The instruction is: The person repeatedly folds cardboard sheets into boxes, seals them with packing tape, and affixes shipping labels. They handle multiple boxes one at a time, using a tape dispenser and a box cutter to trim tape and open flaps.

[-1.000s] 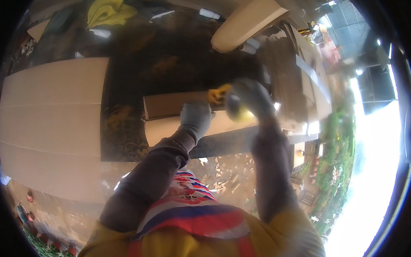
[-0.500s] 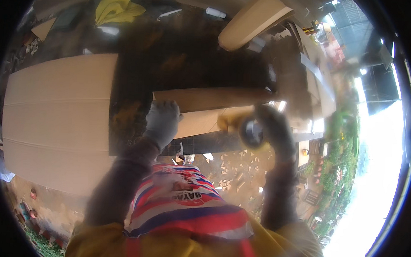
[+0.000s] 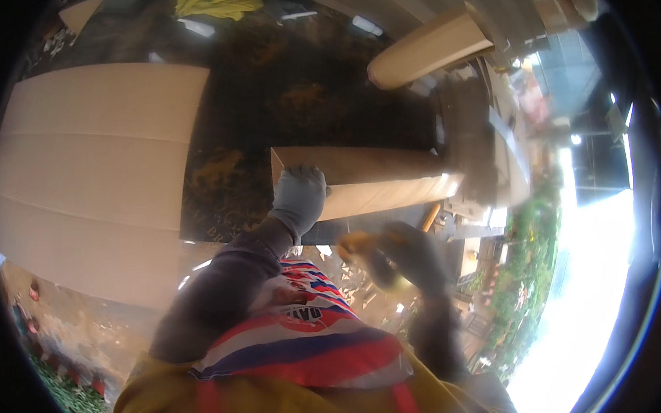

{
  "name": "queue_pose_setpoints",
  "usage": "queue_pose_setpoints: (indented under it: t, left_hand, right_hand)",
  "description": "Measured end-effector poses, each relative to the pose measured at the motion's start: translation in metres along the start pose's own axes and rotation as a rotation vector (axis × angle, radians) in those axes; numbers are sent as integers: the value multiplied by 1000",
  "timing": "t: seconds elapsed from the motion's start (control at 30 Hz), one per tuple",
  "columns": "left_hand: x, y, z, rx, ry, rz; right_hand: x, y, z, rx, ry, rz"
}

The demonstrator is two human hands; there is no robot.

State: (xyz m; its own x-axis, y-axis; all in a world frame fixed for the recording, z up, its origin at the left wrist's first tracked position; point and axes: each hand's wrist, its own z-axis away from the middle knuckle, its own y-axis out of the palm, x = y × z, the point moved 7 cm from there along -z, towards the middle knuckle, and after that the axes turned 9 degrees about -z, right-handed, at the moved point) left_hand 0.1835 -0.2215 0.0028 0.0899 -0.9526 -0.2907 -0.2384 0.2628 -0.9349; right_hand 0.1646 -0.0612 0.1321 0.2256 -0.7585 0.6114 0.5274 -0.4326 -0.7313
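Note:
My left hand, in a pale grey glove, is closed over the left end of a long folded cardboard piece. The piece lies on the dark table, its two long faces meeting at an angle. My right hand, also gloved and smeared by motion, holds a tape dispenser with a roll and yellowish parts. That tool is in the air near the table's front edge, apart from the cardboard. Its exact shape is blurred.
A large flat cardboard sheet covers the left side of the dark table. Another folded cardboard length stands at the back right, beside stacked cardboard. A yellow cloth lies at the far left. Scraps litter the ground.
My right hand has drawn the tape dispenser down and toward me, away from the cardboard's near face. My left hand and the cardboard end it holds appear farther right in the view, which has shifted.

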Motion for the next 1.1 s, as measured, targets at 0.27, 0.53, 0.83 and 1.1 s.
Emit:
queue_pose_setpoints:
  t: [0.27, 0.53, 0.83, 1.1]
  left_hand:
    - [-52, 5, -32, 57, 174, -273]
    - [-29, 20, -36, -260, 371, -145]
    - [96, -38, 12, -184, 366, -465]
    - [147, 35, 8, 367, 1135, -1275]
  right_hand:
    - [-107, 101, -72, 100, 265, 256]
    - [-52, -49, 7, -77, 321, 248]
    - [-105, -223, 38, -518, -207, -133]
    - [-303, -137, -213, -240, -471, -290]
